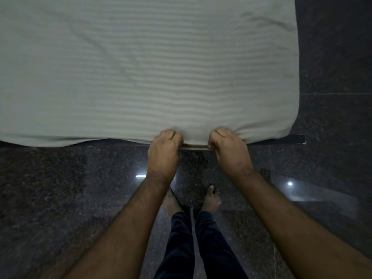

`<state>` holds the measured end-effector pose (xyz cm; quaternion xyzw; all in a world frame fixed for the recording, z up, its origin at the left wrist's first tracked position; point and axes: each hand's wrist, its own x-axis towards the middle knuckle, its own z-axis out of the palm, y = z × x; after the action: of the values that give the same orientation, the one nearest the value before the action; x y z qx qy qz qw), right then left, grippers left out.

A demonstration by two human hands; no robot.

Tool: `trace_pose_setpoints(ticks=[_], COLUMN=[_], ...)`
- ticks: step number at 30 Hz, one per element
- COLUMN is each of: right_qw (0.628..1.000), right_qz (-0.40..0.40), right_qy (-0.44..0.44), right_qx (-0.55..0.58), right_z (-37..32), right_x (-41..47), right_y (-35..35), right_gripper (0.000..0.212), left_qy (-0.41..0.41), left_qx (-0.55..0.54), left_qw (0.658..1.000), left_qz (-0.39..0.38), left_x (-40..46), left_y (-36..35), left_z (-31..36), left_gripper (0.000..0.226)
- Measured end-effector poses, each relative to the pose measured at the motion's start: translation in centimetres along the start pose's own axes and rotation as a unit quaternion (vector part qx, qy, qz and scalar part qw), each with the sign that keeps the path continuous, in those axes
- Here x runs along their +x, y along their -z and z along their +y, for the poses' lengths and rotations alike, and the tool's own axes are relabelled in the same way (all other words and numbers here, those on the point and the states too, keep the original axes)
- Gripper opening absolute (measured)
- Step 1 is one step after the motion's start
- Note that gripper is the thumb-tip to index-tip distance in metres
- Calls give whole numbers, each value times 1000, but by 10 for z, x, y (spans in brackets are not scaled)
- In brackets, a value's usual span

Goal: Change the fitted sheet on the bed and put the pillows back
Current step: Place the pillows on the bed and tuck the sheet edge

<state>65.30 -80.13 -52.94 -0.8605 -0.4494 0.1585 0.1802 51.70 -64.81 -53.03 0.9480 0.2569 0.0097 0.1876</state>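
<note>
1. Head view: the sheet (141,67), pale with faint stripes, covers the bed across the upper part of the frame; its near edge runs along the bed's foot side.
2. The left hand (164,152) has its fingers curled tight over that near edge, bunching the cloth.
3. The right hand (228,150) grips the same edge just beside it, fingers curled over the hem; a short taut strip of sheet spans between the two hands.
4. The bed's right corner (289,127) is rounded and covered.
5. Dark polished floor (60,188) lies open in front of and to the right of the bed; bare feet (211,200) stand near the bed's edge.
</note>
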Motion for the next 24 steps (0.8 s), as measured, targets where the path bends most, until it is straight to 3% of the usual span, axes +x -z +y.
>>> trace_pose_setpoints(ticks=[3, 5, 9, 13, 14, 16, 18, 21, 24], right_qw=[998, 994, 992, 988, 986, 978, 962, 940, 937], right_qz=[16, 22, 2, -59, -79, -118, -156, -251, -298], right_qy=[8, 26, -28, -91, -93, -112, -178, -202, -182], right_qx=[-58, -104, -119, -113, -116, -132, -133, -112, -27], right_z=[2, 5, -1, -15, -17, -23, -34, -37, -33], right_x=[0, -18, -40, -25, -19, 6, 39, 59, 38], right_y=[-5, -13, -25, -26, -24, -10, 6, 21, 40], right_gripper=[9, 23, 47, 71, 70, 46, 29, 34, 43], left_qy=[0, -5, -33, -26, -11, 11, 31, 95, 88], left_qx=[36, 23, 7, -3, -4, 2, 22, 69, 81], left_qw=[999, 1000, 999, 999, 999, 999, 998, 982, 970], left_qz=[-7, 11, -18, -40, -41, -46, -58, -150, -214], left_x=[4, -2, -24, -28, -25, -15, 2, 35, 51], left_y=[0, -2, -13, -20, -20, -23, -24, -19, -22], left_z=[1, 0, -5, -1, 3, 9, 12, 17, 13], left_gripper=[16, 6, 34, 46, 48, 45, 34, 41, 51])
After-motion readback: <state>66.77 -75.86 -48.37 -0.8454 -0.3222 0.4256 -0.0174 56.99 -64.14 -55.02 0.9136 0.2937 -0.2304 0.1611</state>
